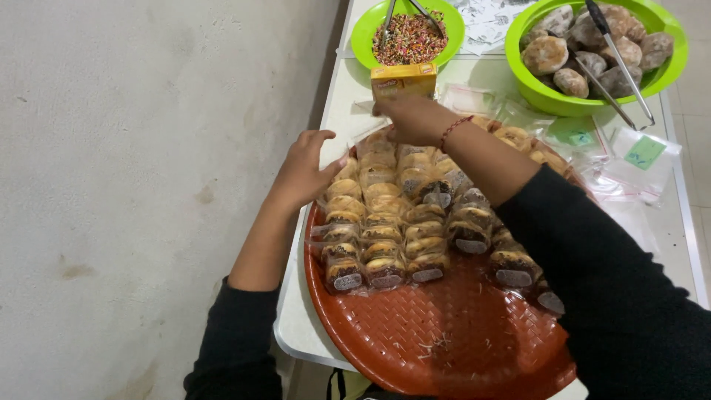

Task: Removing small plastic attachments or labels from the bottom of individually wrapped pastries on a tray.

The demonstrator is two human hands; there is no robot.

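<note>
- Several rows of bagged pastries (385,215) already lie packed side by side on the far half of the round red tray (444,341); the near half is bare weave.
- The left hand (304,174) rests at the tray's left rim, fingers loosely curled against the outer row, gripping nothing.
- The right hand (411,118) reaches over the far end of the rows, fingers bent down onto a bag; whether its grip is closed I cannot tell.
- Unbagged pastries (585,44) with tongs (615,59) wait in a green bowl (533,89), so bagging looks unfinished.
- Empty clear bags (629,159), a yellow box (404,80) and a bowl of sprinkles (409,38) sit on the table (296,333).
</note>
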